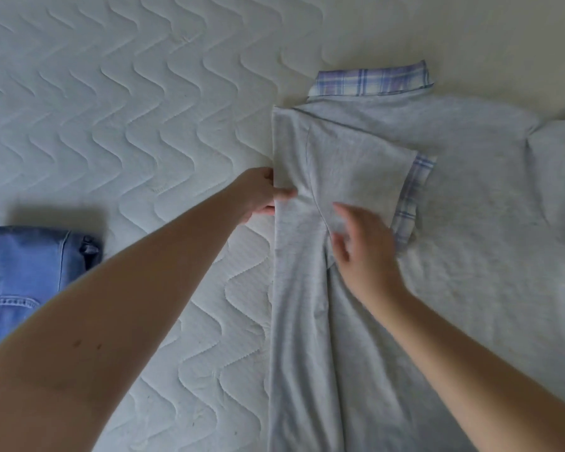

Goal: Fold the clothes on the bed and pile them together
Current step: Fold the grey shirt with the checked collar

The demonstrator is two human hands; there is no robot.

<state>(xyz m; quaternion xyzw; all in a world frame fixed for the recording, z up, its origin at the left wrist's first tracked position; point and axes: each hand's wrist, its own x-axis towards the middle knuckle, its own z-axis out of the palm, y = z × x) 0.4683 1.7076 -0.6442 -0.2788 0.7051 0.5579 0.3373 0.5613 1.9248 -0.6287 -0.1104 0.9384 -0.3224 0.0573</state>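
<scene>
A white quilted mattress with a wavy stitched pattern (137, 132) is filling the view, serving as the bed under everything. A light grey short-sleeved shirt with a blue-and-lilac plaid collar and sleeve cuff (470, 223) is lying spread flat on the right half of the bed, its collar pointing away from the person. The shirt's left side is lying folded inward, with the sleeve turned across the chest so that the plaid cuff is showing near the middle.

The left hand (258, 197) is gripping the folded edge of the shirt, its thumb lying on top of the cloth and its fingers tucked beneath. The right hand (366, 246) is resting on the folded sleeve with fingers loosely bent, touching the fabric without closing on it.

A folded pair of faded blue denim jeans (26, 269) is lying at the left edge, well apart from the shirt.
</scene>
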